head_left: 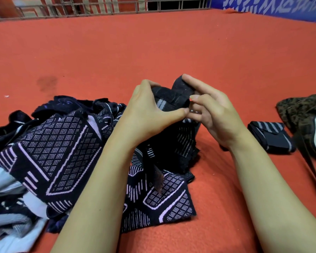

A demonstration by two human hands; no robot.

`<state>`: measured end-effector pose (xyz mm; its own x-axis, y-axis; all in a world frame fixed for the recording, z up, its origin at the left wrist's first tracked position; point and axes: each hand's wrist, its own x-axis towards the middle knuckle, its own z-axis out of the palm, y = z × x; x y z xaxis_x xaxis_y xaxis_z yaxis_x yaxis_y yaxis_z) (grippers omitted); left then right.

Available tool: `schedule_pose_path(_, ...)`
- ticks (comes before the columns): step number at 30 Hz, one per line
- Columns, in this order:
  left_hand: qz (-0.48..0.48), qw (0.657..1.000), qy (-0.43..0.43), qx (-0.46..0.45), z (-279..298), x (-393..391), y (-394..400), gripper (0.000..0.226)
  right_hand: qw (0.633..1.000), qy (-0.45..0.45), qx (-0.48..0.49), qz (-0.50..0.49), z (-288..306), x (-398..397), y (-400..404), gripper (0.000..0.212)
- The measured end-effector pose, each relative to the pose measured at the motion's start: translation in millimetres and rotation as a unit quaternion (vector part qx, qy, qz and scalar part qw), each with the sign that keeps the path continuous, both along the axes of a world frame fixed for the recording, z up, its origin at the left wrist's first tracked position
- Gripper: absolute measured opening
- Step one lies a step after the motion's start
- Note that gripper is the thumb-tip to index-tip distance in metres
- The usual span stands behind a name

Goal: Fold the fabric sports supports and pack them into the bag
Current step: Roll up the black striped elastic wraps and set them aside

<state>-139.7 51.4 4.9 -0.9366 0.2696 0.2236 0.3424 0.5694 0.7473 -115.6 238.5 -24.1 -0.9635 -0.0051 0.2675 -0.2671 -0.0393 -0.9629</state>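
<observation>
Support in hand [171, 101]: dark, grey-striped, raised above the red floor [171, 52], part folded, lower end hanging toward the pile.
Left hand [150, 108]: grip clamped on the support's left side, thumb pressed along its lower edge.
Right hand [212, 110]: grip pinched its right side, forefinger over the top corner.
Pile [62, 152]: unfolded patterned supports heaped at left, under the left forearm.
Folded support [270, 137]: lay flat at right, just beside the bag.
Bag [303, 110]: dark, mottled, at right edge, mouth open.
</observation>
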Motion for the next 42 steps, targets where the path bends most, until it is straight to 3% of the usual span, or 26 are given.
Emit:
schedule_pose_path(5,-0.005,0.998,0.043,-0.035,-3.8,-3.3,-0.6,0.086,0.998,0.037,0.047,0.002,-1.7,1.0,-2.7,0.08)
schedule_pose_path(11,-0.007,0.993,0.087,-0.082,-9.8,-4.7,1.4,0.09,0.971,0.066,0.192,-0.125,-6.2,-3.8,-14.8,0.054)
schedule_pose_path(15,-0.008,0.992,0.093,-0.083,-12.9,-2.2,7.2,0.083,0.963,0.107,0.171,-0.181,-6.5,-3.9,-19.7,0.041)
schedule_pose_path(19,-0.001,0.992,0.099,-0.076,-13.9,-1.1,8.8,0.077,0.967,0.124,0.152,-0.165,-4.0,-0.2,-24.9,0.038)
schedule_pose_path(25,0.013,0.993,0.101,-0.053,-11.9,-5.5,2.8,0.073,0.945,0.14,0.28,-0.09,-9.8,1.6,-31.5,0.043)
schedule_pose_path(31,0.003,0.996,0.08,-0.04,-15.3,-4.9,6.1,0.093,0.959,0.13,0.25,-0.034,-10.4,1.8,-26.6,0.039)
schedule_pose_path(35,-0.009,0.996,0.087,-0.004,-12.8,-4.1,6.9,0.101,0.989,0.108,0.051,-0.087,-4.5,1.4,-30.7,0.046)
schedule_pose_path(38,-0.026,0.994,0.106,0.031,-12.1,-1.1,10.2,0.107,0.992,0.004,-0.017,-0.127,0.1,-2.7,-27.8,0.062)
schedule_pose_path(40,-0.036,0.991,0.122,0.032,-14.6,0.7,15.0,0.112,0.994,-0.094,-0.012,-0.053,1.3,-0.7,-22.4,0.044)
schedule_pose_path(42,-0.046,0.991,0.127,0.028,-17.9,1.1,18.5,0.116,0.991,-0.129,-0.026,-0.005,1.2,3.1,-18.6,0.039)
